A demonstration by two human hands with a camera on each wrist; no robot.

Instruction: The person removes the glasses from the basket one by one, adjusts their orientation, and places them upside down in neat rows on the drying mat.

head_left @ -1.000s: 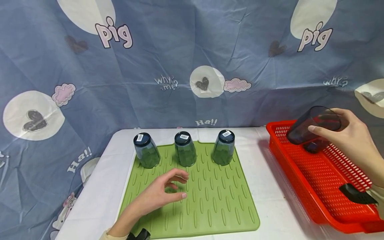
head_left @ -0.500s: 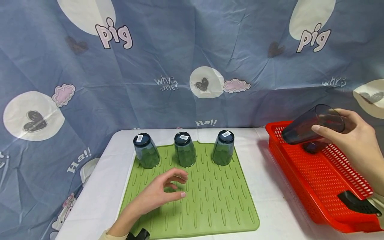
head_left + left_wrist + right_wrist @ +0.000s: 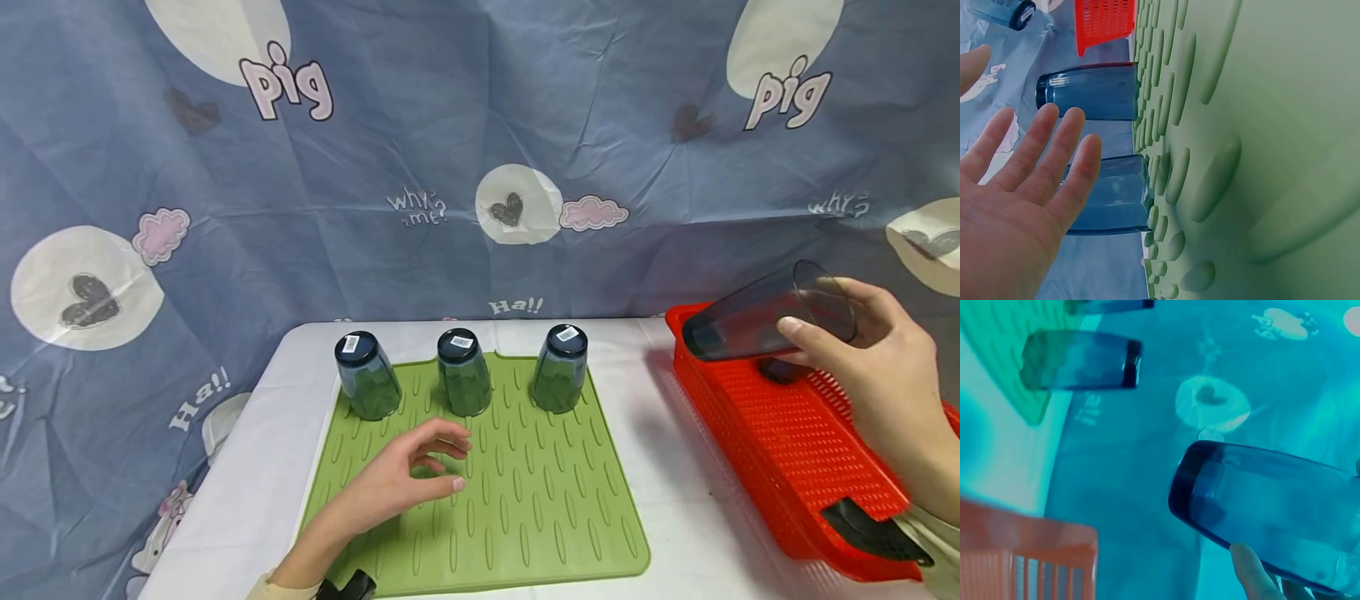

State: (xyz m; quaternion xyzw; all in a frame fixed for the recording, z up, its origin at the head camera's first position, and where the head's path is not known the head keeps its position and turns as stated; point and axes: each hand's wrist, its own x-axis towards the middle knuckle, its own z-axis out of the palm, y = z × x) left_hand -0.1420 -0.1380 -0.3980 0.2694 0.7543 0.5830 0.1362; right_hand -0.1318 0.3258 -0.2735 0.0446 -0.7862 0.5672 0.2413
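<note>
Smoky-blue tumbler [image 3: 765, 321] tipped over the red basket [image 3: 795, 433].
Right hand [image 3: 873, 367] fingers wrap it; left hand [image 3: 405, 479] relaxed on mat [image 3: 540, 500]. Best kept level.

r hand [image 3: 873, 354] lifted the dark cup [image 3: 765, 321] higher over the red basket [image 3: 795, 433] & tipped it flatter, base pointing left.

Dark smoky-blue translucent tumbler [image 3: 765, 321]: tipped nearly on its side, base pointing left, held in air by right hand [image 3: 873, 367] above far end of red basket [image 3: 795, 433].
</note>
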